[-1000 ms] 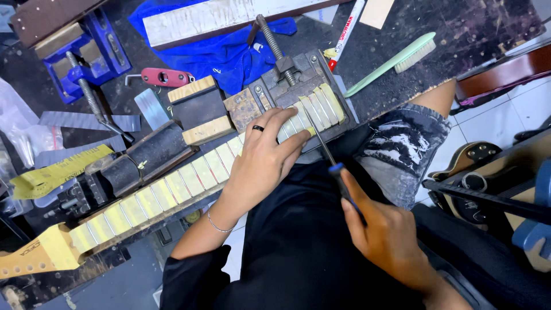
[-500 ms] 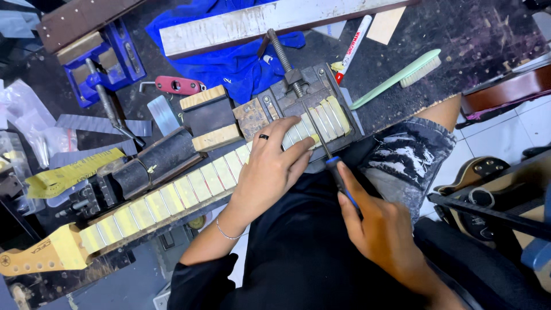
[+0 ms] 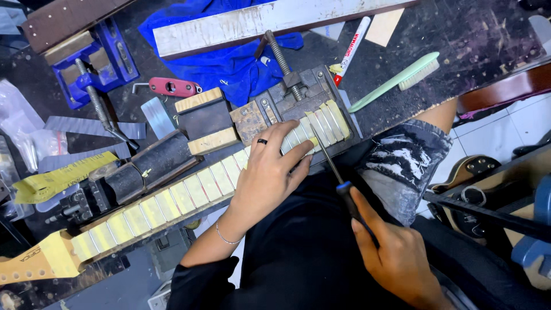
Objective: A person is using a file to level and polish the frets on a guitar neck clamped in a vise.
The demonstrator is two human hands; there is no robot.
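A guitar neck (image 3: 172, 201) lies slantwise along the edge of a dark workbench (image 3: 476, 34), its fingerboard covered in pale masking tape between the frets. The person's left hand (image 3: 268, 172) rests flat on the neck near its upper end, fingers spread and pressing down. The right hand (image 3: 396, 258), just below the neck, is closed around the black and blue handle of a thin file (image 3: 336, 172), whose tip touches the taped frets. Above the neck sit a blue vise (image 3: 86, 66), a blue cloth (image 3: 224, 63) and a green brush (image 3: 396, 80).

Crumpled yellow printed label strip (image 3: 60, 179) and clear plastic bags (image 3: 26, 135) at bench's left edge
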